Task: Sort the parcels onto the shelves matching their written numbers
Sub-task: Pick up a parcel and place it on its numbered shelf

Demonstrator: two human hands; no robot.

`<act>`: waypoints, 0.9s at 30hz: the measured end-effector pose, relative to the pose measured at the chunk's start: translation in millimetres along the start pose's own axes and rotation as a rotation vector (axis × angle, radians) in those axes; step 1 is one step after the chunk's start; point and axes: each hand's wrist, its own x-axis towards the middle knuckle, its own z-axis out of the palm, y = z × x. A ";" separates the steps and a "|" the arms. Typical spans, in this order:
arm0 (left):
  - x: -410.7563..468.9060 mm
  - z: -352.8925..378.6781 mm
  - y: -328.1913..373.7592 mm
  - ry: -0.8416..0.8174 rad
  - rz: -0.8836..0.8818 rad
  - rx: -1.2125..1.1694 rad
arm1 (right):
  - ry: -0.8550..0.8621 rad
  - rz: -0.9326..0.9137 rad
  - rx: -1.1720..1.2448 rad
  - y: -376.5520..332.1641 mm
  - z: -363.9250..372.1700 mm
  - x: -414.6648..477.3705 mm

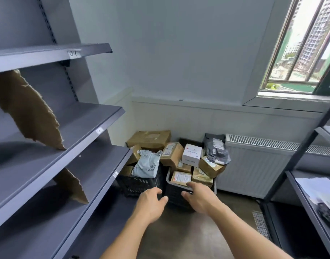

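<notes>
Two black crates stand on the floor in the corner, heaped with parcels. The left crate (137, 186) holds a grey mailer bag (146, 163). The right crate (176, 193) holds several cardboard boxes, a white box (191, 155) and a dark grey mailer bag (217, 148). A labelled brown box (180, 178) lies at its front. My left hand (151, 203) and right hand (199, 197) reach out side by side in front of the crates, fingers relaxed, holding nothing. The right hand's fingertips are at the right crate's front rim. Grey shelves (82, 128) with small number tags rise on the left.
Torn brown cardboard pieces (29, 111) lie on the left shelves. A flat cardboard box (149, 139) leans behind the crates. A white radiator (257, 165) runs along the wall under a window. Another shelf unit (310, 193) with a white mailer stands on the right.
</notes>
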 end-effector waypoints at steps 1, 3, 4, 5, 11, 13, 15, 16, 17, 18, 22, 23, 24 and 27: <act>11.9 -1.9 0.1 -0.006 -0.003 0.004 | -0.004 0.003 -0.004 -1.3 -1.4 9.5; 32.9 -4.8 0.2 -0.024 -0.008 0.010 | -0.020 0.019 -0.017 -1.1 -3.0 26.5; 42.2 -6.3 0.6 -0.032 -0.010 0.006 | -0.026 0.031 -0.019 -0.5 -4.1 34.5; 51.0 -7.8 1.4 -0.036 -0.012 -0.003 | -0.032 0.044 -0.016 0.1 -5.7 42.9; 109.1 -12.0 9.2 -0.038 -0.028 -0.050 | -0.057 0.039 -0.047 0.7 -20.8 103.3; 128.3 -11.8 13.0 -0.045 -0.047 -0.066 | -0.054 0.022 -0.068 0.7 -26.2 124.9; 152.0 -12.5 17.6 -0.041 -0.067 -0.077 | -0.067 0.012 -0.075 1.8 -32.0 150.2; 165.2 -13.0 21.2 -0.036 -0.077 -0.084 | -0.076 0.010 -0.070 3.2 -35.4 164.0; 179.0 -12.9 25.5 -0.030 -0.089 -0.092 | -0.086 0.011 -0.063 4.7 -39.3 178.5; 192.4 -13.3 30.6 -0.022 -0.103 -0.100 | -0.092 0.010 -0.056 6.1 -44.3 193.9; 244.8 -18.6 52.3 -0.006 -0.154 -0.113 | -0.125 -0.004 -0.048 8.4 -71.0 254.6; 258.1 -20.0 57.6 -0.001 -0.170 -0.118 | -0.141 -0.009 -0.046 9.7 -77.1 269.8; 270.1 -20.8 62.9 0.004 -0.186 -0.126 | -0.150 -0.017 -0.042 11.0 -83.3 284.3; 298.5 -19.9 76.7 0.010 -0.214 -0.145 | -0.163 -0.040 -0.037 15.6 -99.0 325.7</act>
